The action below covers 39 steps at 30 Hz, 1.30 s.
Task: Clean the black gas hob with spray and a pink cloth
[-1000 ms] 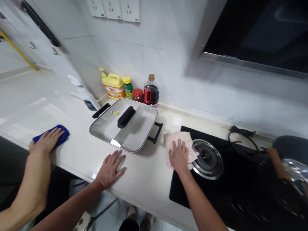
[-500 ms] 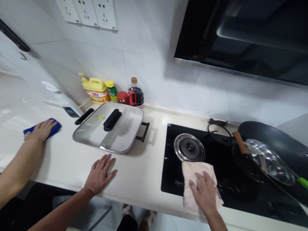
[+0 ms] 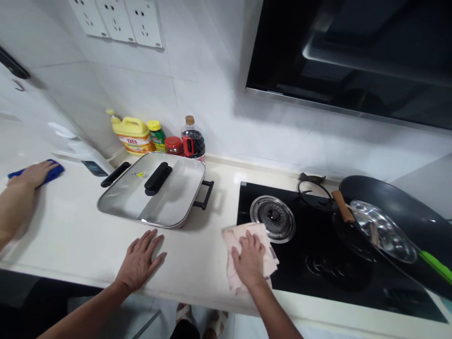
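Seven o'clock from the burner (image 3: 273, 219), the right hand (image 3: 250, 261) is pressing a cloth (image 3: 232, 235), unclenched. The left hand (image 3: 140, 262) is resting spread.

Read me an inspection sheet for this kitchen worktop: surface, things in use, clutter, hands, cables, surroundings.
Surface: white counter, glossy, with black cooktop at right.
Things in use: pale pink cloth, lying across the cooktop's left edge.
Clutter: lidded pan on the counter; yellow jug, green bottle, red-lidded jar and dark bottle by the wall; dark wok at right.
Grip: left hand open, palm down on the counter; right hand spread on the pale pink cloth.
Cables: nothing seen.
Surroundings: tiled wall, wall sockets; another person's hand on a blue cloth at far left.
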{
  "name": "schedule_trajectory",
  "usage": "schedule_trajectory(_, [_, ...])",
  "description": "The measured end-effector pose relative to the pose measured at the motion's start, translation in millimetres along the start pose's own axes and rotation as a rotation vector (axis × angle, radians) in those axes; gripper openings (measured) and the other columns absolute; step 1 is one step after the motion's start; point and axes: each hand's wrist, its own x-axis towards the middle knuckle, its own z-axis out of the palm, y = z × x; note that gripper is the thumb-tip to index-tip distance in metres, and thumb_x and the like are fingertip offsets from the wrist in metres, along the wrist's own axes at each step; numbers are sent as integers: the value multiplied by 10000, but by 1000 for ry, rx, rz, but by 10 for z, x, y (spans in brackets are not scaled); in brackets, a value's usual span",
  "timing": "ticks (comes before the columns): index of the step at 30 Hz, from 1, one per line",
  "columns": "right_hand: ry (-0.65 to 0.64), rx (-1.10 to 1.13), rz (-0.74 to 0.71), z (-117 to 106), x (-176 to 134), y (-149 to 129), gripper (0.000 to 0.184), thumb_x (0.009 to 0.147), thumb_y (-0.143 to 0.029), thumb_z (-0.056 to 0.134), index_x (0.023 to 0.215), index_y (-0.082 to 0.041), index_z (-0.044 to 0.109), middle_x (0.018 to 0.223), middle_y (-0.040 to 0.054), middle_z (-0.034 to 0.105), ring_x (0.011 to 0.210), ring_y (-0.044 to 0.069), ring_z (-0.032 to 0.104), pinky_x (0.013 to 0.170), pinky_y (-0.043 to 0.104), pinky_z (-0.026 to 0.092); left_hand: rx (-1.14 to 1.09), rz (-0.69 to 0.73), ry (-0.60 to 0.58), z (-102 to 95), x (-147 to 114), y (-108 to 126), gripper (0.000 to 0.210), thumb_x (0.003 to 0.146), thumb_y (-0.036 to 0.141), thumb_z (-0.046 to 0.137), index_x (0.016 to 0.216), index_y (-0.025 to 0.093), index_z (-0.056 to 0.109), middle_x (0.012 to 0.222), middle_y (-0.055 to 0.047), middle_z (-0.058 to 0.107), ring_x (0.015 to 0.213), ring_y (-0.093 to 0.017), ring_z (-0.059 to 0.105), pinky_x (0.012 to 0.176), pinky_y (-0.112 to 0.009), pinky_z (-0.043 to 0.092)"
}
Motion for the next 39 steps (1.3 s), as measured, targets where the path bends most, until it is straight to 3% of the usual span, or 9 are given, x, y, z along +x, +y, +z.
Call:
schedule_trajectory(3, [-43, 56, -103, -4, -34, -145, 442, 998, -358, 495, 1410, -274, 631, 1626, 80, 505, 1505, 374, 392, 1184, 608, 332, 11, 3, -9, -17, 9, 3, 592, 985, 604, 451, 1418, 243, 630, 1593, -147, 551, 1484, -348, 481, 1187, -560, 387])
schedule_trajectory(7, [-49, 91, -235, 6, -265, 46, 502, 1025, -297, 457, 1510, -385, 550, 1650, -12, 481, 1539, 292, 390, 1230, 553, 336, 35, 14, -18, -47, 1, 21, 598, 1004, 589, 434, 1441, 223, 615, 1600, -149, 545, 1492, -343, 471, 1184, -554, 394])
schedule_trajectory(11, [30, 46, -298, 113, -556, 346, 514, 1038, -293, 449, 1543, -335, 530, 1689, 24, 420, 1585, 313, 332, 1228, 566, 372, 74, 33, 9, -15, -30, 5, 584, 1002, 592, 456, 1442, 244, 621, 1593, -135, 557, 1483, -334, 483, 1177, -538, 400])
schedule_trajectory(14, [79, 26, -331, 229, -542, 406, 539, 1035, -295, 459, 1572, -328, 499, 1705, 41, 386, 1601, 333, 298, 1229, 589, 379, 73, 40, 22, 28, -51, -18, 591, 986, 603, 499, 1452, 260, 618, 1597, -125, 555, 1470, -333, 500, 1184, -531, 395])
schedule_trajectory(18, [56, 23, -345, 331, 51, 274, 519, 1048, -312, 423, 1556, -289, 528, 1695, 60, 405, 1604, 334, 289, 1253, 586, 346, 74, 52, 54, 61, -76, -40, 590, 969, 602, 549, 1457, 279, 619, 1587, -113, 569, 1452, -330, 520, 1185, -514, 392])
schedule_trajectory(23, [54, -4, -140, 338, 1344, 17, 556, 1077, -312, 279, 1532, -134, 545, 1671, 160, 427, 1607, 343, 270, 1269, 583, 275, 108, 100, 132, 91, -112, -85, 599, 956, 593, 587, 1481, 305, 598, 1561, -95, 598, 1426, -317, 546, 1171, -477, 394])
schedule_trajectory(28, [-86, -87, -27, 198, 2391, -4, 581, 1087, -342, 260, 1610, -156, 433, 1737, 172, 286, 1616, 343, 226, 1266, 593, 223, 151, 148, 185, 117, -126, -142, 629, 935, 599, 618, 1481, 287, 596, 1535, -104, 621, 1397, -315, 574, 1160, -464, 401])
schedule_trajectory(33, [-249, -87, -62, -20, 2916, 510, 550, 1078, -466, 404, 1617, -360, 405, 1751, 24, 297, 1624, 242, 212, 1277, 500, 229, 116, 127, 150, 102, -120, -163, 636, 934, 606, 610, 1500, 320, 578, 1529, -83, 630, 1412, -313, 568, 1172, -471, 415])
schedule_trajectory(39, [-240, -115, 133, -277, 2892, 1512, 600, 1057, -459, 422, 1621, -253, 403, 1737, 135, 301, 1599, 332, 262, 1222, 611, 298, 100, 81, 82, 103, -128, -168, 602, 933, 610, 594, 1475, 347, 604, 1520, -73, 640, 1405, -314, 578, 1177, -479, 428])
